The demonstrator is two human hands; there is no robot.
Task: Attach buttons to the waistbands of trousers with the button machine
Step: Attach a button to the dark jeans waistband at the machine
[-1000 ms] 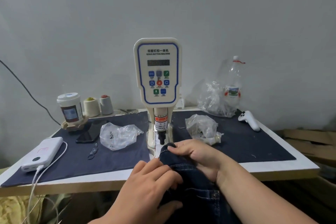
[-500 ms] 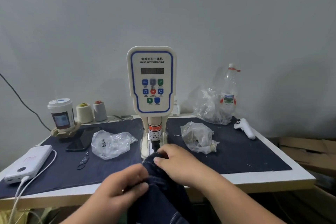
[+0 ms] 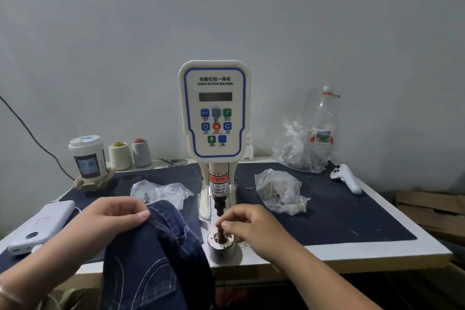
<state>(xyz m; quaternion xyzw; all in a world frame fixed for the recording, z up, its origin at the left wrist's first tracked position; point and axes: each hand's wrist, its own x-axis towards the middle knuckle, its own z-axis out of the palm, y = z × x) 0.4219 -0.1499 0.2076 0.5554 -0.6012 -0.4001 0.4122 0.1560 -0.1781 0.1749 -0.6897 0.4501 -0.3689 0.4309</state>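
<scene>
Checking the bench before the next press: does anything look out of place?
Yes: the right hand pinches a small part on the lower die, fingers directly under the button machine punch. The left hand holds the trousers aside.

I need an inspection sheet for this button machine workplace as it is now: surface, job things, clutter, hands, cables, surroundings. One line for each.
Surface: white table covered by a dark mat.
Job's things: button machine upright at centre; its metal base die at the front edge; denim trousers hanging over the edge, left of the die.
Clutter: lidded cup, two thread cones, power bank, three plastic bags, nearest, empty bottle, white controller.
Hands: left hand grips the trousers; right hand pinches a small part over the die.
Cables: dark cable along the wall, left.
Surroundings: plain grey wall; cardboard at right.
</scene>
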